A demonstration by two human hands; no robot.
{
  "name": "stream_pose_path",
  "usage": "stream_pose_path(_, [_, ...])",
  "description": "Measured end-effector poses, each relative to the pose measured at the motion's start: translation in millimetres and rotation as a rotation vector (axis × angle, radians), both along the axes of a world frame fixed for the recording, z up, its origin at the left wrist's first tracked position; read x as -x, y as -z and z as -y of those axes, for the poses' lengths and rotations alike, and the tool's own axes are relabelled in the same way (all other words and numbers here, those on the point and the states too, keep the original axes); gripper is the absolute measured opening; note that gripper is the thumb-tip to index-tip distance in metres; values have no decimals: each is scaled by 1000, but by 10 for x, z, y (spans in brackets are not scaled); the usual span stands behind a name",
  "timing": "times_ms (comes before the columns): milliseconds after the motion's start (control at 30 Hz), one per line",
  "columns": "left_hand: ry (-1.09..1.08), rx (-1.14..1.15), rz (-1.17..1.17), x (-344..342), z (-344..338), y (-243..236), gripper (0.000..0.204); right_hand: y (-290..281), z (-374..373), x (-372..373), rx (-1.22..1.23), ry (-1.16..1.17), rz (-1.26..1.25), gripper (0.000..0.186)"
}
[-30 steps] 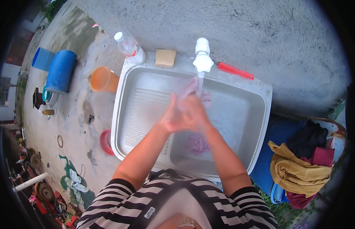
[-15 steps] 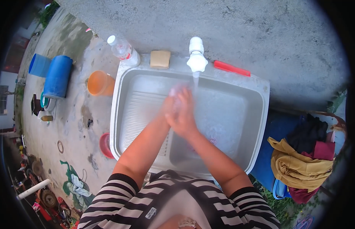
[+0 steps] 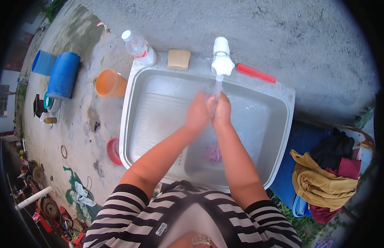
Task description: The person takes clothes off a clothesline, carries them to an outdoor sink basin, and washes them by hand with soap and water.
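Note:
Water runs from the white tap (image 3: pixel 222 64) in a pale stream (image 3: pixel 218 84) onto my two hands, which are close together over the sink (image 3: pixel 136 109). My left hand (image 3: pixel 199 112) is smeared by motion on the left of the stream. At the stream's right edge my right hand (image 3: pixel 221 110) is raised, its fingers blurred by the water. Whether anything lies between the hands I cannot make out. Below them, a pinkish-purple stringy or mesh-like thing (image 3: pixel 214 153) rests in the basin, partly beside my right forearm.
Along the sink's back ledge are a clear bottle with a white cap (image 3: pixel 139 49), a tan block (image 3: pixel 178 59) and a red bar-shaped thing (image 3: pixel 256 73). Folded clothes (image 3: pixel 324 177) are piled to the right. On the ground at left are an orange bucket (image 3: pixel 110 83), a pink basin (image 3: pixel 114 151) and a blue barrel (image 3: pixel 63 75).
Both hands have moved right and slightly away from me, under the tap's stream. They were clasped together and are now more side by side. The purple thing is more exposed.

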State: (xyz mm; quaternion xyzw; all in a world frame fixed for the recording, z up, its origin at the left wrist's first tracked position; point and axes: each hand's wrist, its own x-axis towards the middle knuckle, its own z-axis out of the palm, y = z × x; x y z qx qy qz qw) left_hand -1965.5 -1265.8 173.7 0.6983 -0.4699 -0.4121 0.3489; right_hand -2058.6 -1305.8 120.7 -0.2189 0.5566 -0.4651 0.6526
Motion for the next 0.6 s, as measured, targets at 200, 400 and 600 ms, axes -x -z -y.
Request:
stream_pose_path(200, [136,54,315,-657,-531,-420,34,-353,-150,516,-52,-410,-1,46])
stream_pose_path(400, [258,-274,585,-1569,-1293,-588,40,1400,-1182,1829,261,-851,-1163,68])
stream_pose_path(600, [354,-99,1066,-1483,-1403,-477,57,1057,-1749,1111,-171,-846,-775,47])
